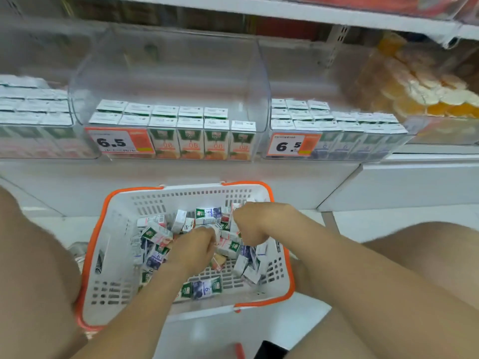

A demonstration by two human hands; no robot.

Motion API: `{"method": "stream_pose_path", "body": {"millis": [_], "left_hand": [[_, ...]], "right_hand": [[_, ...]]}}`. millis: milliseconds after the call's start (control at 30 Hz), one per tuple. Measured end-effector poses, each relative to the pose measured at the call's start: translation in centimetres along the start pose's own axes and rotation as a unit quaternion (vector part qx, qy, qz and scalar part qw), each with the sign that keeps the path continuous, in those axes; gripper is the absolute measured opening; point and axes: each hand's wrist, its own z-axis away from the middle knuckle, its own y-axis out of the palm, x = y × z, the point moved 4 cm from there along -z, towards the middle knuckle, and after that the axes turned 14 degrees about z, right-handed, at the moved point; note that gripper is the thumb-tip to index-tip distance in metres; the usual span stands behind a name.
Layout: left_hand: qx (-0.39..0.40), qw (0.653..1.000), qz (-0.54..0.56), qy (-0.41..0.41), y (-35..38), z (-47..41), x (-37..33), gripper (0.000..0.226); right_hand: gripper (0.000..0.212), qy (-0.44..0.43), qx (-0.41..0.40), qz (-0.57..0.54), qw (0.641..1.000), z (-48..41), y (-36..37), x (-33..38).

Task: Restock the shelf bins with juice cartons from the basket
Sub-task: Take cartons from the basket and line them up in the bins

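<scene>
Between my knees (39, 255), right under both hands, sits the basket (116, 255), its white mesh wall and orange rim close enough that I need not stretch. My left hand (193, 246) is dug into the loose cartons (204, 287), fingers curled round the end of a white carton (211, 229) near the middle of the heap. Just right of it and a little farther out, my right hand (248, 224) is bunched knuckles-up among the packs. Whether it grips one I cannot tell, since its fingers are hidden. The cartons lie jumbled, orange and purple kinds mixed, so I judge I am picking out one flavour before lifting.

Beyond the hands, past the basket's far wall, stands the middle bin (168, 73). Its orange cartons stand upright in rows behind a 6.5 tag (116, 143), with bare room behind them to fill. Right of that, the right bin (337, 154) holds purple ones. Out left of my left hand, a third bin (39, 141) looks well stocked.
</scene>
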Motion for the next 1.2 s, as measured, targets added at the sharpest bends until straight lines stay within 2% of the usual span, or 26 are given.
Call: {"method": "stream_pose_path", "body": {"millis": [133, 233, 300, 333, 367, 433, 500, 567, 633, 700, 767, 900, 1000, 1200], "left_hand": [[0.082, 0.995, -0.001, -0.055, 4.0, 0.5, 3.2, 0.014], [0.152, 0.983, -0.015, -0.099, 6.3, 0.2, 5.2, 0.028], [0.167, 0.976, -0.008, -0.141, 7.7, 0.1, 7.1, 0.037], [0.167, 0.972, 0.0, -0.163, 8.3, 0.2, 8.1, 0.041], [0.169, 0.969, 0.007, -0.181, 8.7, 0.2, 8.8, 0.042], [0.202, 0.96, 0.013, -0.193, 9.7, 0.3, 9.9, 0.039], [0.239, 0.953, 0.016, -0.184, 10.6, 0.5, 10.5, 0.037], [0.273, 0.945, 0.024, -0.18, 11.7, 0.8, 10.9, 0.048], [0.305, 0.934, 0.041, -0.182, 12.5, 1.3, 11.0, 0.069], [0.306, 0.933, 0.047, -0.183, 12.7, 1.4, 10.9, 0.079], [0.313, 0.931, 0.043, -0.181, 12.9, 1.1, 10.8, 0.079], [0.312, 0.938, 0.011, -0.152, 13.7, 0.3, 11.5, 0.055], [0.285, 0.949, -0.002, -0.133, 13.6, 0.0, 11.5, 0.046], [0.234, 0.962, -0.069, -0.124, 11.8, 0.3, 10.5, 0.041]], "right_hand": [[0.028, -0.003, 0.012, 0.007, 1.0, -3.7, 4.6, 0.2], [0.017, 0.017, 0.012, -0.015, 1.0, -6.8, 8.3, 0.3], [0.016, 0.016, 0.007, -0.045, 0.999, -8.6, 10.5, 0.8], [0.009, 0.01, 0.005, -0.063, 0.998, -9.4, 11.3, 1.2], [0.012, 0.007, -0.002, -0.083, 0.997, -10.1, 12.2, 1.5], [0.033, 0.01, -0.011, -0.087, 0.996, -11.2, 13.3, 2.2], [0.035, 0.018, -0.025, -0.023, 0.999, -12.2, 14.3, 3.0], [0.042, 0.036, -0.035, 0.059, 0.997, -12.9, 15.1, 3.7], [0.047, 0.06, -0.038, 0.082, 0.994, -13.4, 15.5, 4.0], [0.046, 0.079, -0.046, 0.072, 0.993, -14.0, 16.0, 4.0], [0.047, 0.088, -0.057, 0.065, 0.992, -14.2, 16.2, 4.1], [0.05, 0.09, -0.073, 0.017, 0.993, -14.2, 16.1, 4.3], [0.051, 0.091, -0.066, -0.091, 0.99, -13.9, 15.5, 3.3], [0.092, 0.056, -0.006, -0.23, 0.971, -12.8, 13.3, 0.6]]}}
